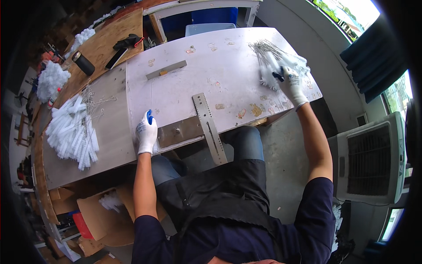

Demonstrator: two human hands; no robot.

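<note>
My left hand point(147, 132), in a white glove with blue coating, is closed around a thin white-bristled wire brush point(155, 147). Its straight wire stem points away from me over the table, and some bristles show below the hand. At the far right, my right hand point(293, 88), gloved alike, is at a pile of white wire brushes point(269, 72). Its dark blue fingertips curl in against the bristles; what they hold, if anything, is hidden. A second heap of white brushes point(72, 127) with looped wire ends lies to the left.
A slotted metal bar point(208, 127) juts over the table's point(176, 97) near edge toward my lap. Beyond it lies a flat metal strip point(167, 70). A black tumbler point(83, 64) and phone point(116, 58) rest at the far left. An open carton point(99, 215) stands below.
</note>
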